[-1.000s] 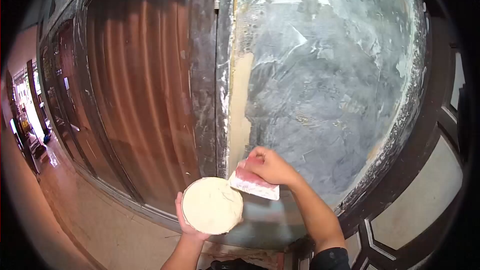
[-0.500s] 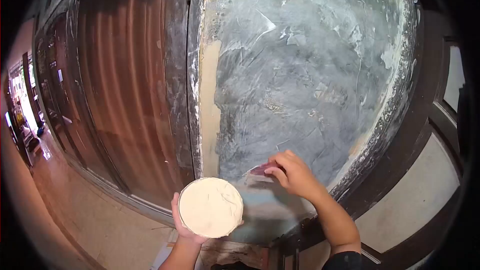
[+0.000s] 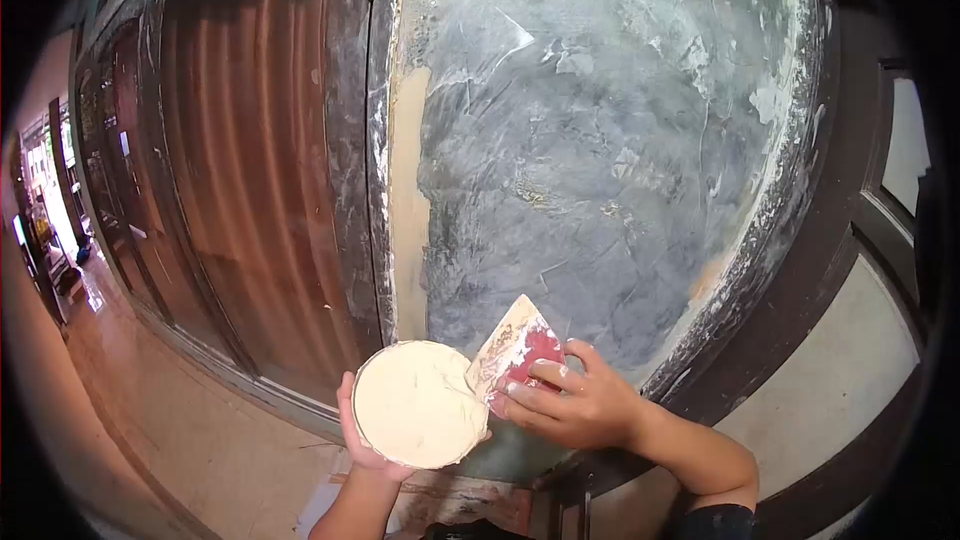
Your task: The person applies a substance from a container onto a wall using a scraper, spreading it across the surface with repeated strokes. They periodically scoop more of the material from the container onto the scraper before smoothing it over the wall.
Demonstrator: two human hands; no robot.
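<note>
At the lower middle, my left hand (image 3: 362,438) holds a round container of cream-coloured putty (image 3: 412,405) from below, its top facing up. Just right of it, my right hand (image 3: 565,395) grips a red scraper (image 3: 530,352) smeared with putty. The scraper's lower left edge meets the putty at the container's right rim. Behind both hands stands a grey, patchy wall panel (image 3: 600,160), with a beige strip of putty (image 3: 408,210) running down its left edge.
To the left is a dark-framed glass door (image 3: 250,180) with reddish-brown curtain folds behind it. A dark wooden frame with pale panels (image 3: 820,380) stands at the right. Tiled floor (image 3: 220,440) shows at the lower left.
My right hand has moved down, turning the scraper so its broad face shows, and brought it to the putty. The container has shifted slightly left and down, and the view has shifted a little.
</note>
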